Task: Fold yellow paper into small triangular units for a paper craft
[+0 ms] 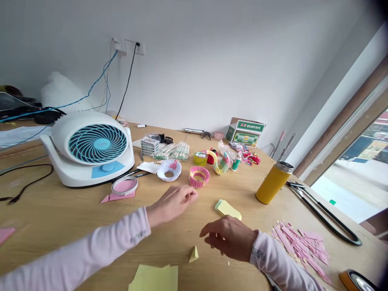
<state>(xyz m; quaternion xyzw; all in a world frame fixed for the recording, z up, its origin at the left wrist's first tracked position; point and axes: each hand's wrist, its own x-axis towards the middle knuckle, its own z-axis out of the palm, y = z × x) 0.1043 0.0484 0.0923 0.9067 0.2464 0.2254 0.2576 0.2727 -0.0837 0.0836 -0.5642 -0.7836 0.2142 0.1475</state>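
Note:
My left hand point(174, 204) hovers over the middle of the table, its fingers curled in. Whatever they may hold is hidden. Just beyond it stands a pink and yellow folded-paper bowl point(199, 177), with a white one point(169, 170) to its left. My right hand point(228, 238) is held above the table, fingers bent and apart, nothing seen in them. Below and left of its fingertips lies a small folded yellow paper triangle point(194, 254). A stack of yellow paper slips point(228, 209) sits behind this hand. Yellow paper sheets point(154, 278) lie at the near edge.
A white fan heater point(87, 145) stands at left, with a tape roll point(124, 185) on pink paper before it. A paper swan point(222, 163) and glue bottle point(237, 161) are farther back. At right are a yellow bottle point(273, 182), pink paper scraps point(300, 244) and a black-handled tool point(327, 216).

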